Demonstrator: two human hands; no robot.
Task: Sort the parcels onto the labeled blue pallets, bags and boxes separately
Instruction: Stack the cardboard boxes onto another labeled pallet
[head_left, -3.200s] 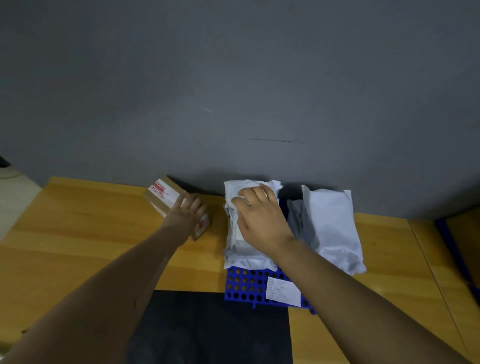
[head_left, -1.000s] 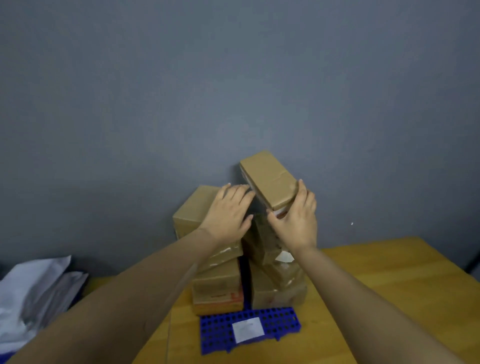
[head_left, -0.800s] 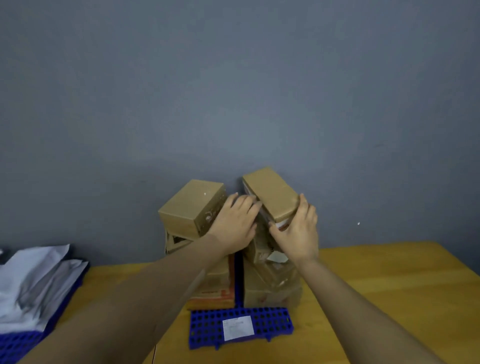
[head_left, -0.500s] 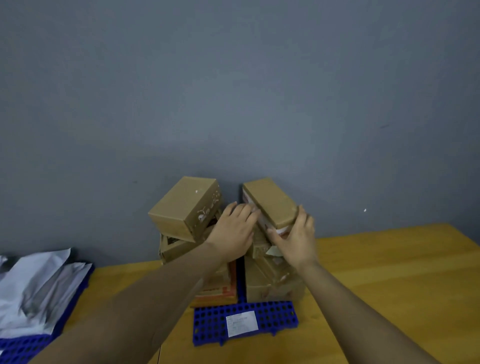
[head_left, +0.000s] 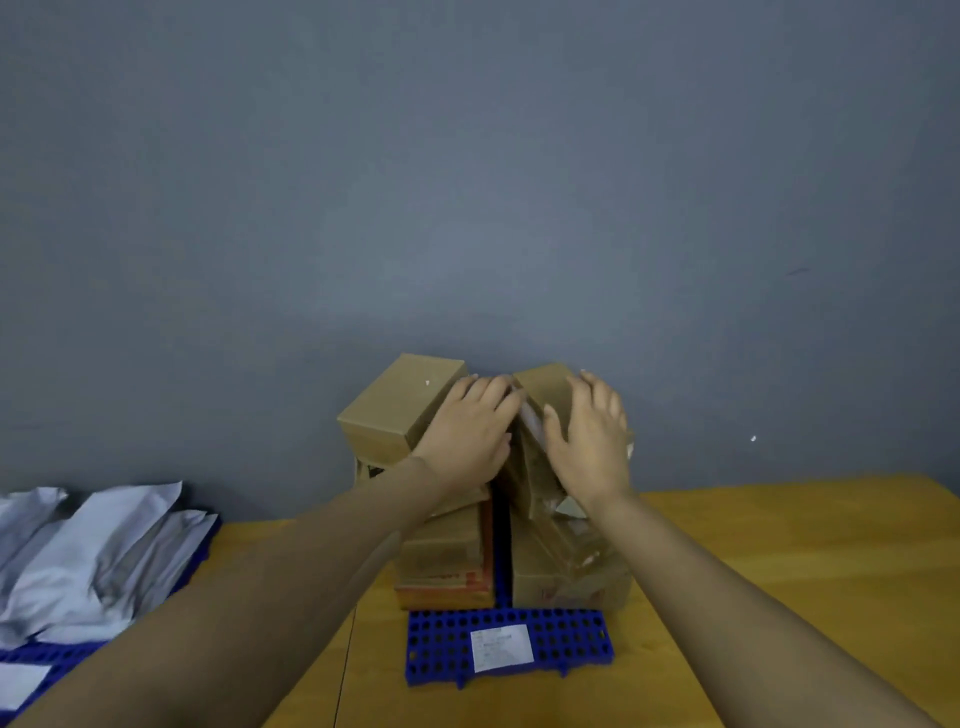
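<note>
Two stacks of brown cardboard boxes stand on a blue pallet (head_left: 441, 642) with a white label, against the grey wall. The small top box (head_left: 543, 384) lies tilted on the right stack. My right hand (head_left: 589, 441) rests on it with fingers spread and straight, thumb along its left side. My left hand (head_left: 467, 428) presses flat between that box and the top box of the left stack (head_left: 397, 408). White and grey mailer bags (head_left: 88, 551) lie piled on a second blue pallet (head_left: 57, 654) at the far left.
The pallets sit on a wooden table (head_left: 753, 561) pushed against the grey wall (head_left: 467, 182). Bare tabletop stretches to the right of the box stacks. A seam between two table sections (head_left: 345, 665) runs just left of the box pallet.
The small box has come down onto the right stack. My right hand has shifted from gripping its side to lying over its top. The left hand stays against the boxes.
</note>
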